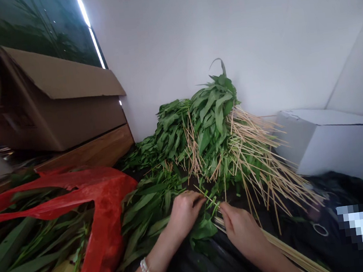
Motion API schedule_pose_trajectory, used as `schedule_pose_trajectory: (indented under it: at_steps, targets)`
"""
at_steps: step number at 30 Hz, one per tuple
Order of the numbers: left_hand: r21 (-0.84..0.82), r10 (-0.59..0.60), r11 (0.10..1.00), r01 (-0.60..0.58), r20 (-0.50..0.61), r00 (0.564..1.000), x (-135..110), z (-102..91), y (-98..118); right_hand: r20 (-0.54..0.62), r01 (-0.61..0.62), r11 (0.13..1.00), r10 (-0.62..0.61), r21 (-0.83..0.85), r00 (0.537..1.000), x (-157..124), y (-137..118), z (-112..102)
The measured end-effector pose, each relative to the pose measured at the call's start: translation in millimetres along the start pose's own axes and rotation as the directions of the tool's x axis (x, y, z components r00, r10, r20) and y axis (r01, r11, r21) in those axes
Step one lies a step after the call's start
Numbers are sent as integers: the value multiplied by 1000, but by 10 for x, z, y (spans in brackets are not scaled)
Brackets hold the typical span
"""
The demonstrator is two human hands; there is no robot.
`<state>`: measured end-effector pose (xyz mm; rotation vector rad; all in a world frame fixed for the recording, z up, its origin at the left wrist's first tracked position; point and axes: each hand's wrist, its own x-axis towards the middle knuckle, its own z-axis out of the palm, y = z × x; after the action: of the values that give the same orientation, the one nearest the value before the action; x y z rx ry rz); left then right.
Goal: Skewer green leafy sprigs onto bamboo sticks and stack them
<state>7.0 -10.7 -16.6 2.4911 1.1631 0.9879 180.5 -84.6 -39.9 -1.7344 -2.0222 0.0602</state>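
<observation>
My left hand (184,213), with a pearl bracelet on the wrist, is closed around a small bunch of green leafy stems (202,229). My right hand (241,230) is closed on a bamboo skewer (292,255) that runs back under my forearm, its tip at the stems between the two hands. Just beyond them lies a big pile of greens threaded on skewers (221,135), the sticks fanning out to the right. Loose green leaves (147,206) lie left of my left hand.
A red plastic bag (104,207) full of long leaves and yellowish pieces sits at the left. Behind it are a cardboard box (52,107) and a wooden ledge (94,151). A white box (328,144) stands at the right on the black surface (312,234).
</observation>
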Motion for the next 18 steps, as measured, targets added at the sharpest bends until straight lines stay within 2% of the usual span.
schedule_pose_trajectory:
  at_steps: [7,11,13,15,18]
  targets:
    - [-62,66,996,-63,48,997,0,0,32,-24,4,1000,-4,-2,1000,-22,9,-4]
    - [-203,49,979,-34,67,997,12,-43,44,-65,7,1000,-6,13,998,-23,7,-23]
    - [-314,-10,949,32,73,997,27,-86,35,-81,0,998,5,58,997,-11,16,-67]
    - [-425,-128,895,137,50,991,50,-140,-7,-113,-4,989,21,146,993,1,37,-142]
    - [-518,-318,821,241,-64,946,93,-208,-127,-172,32,939,30,343,985,7,83,-297]
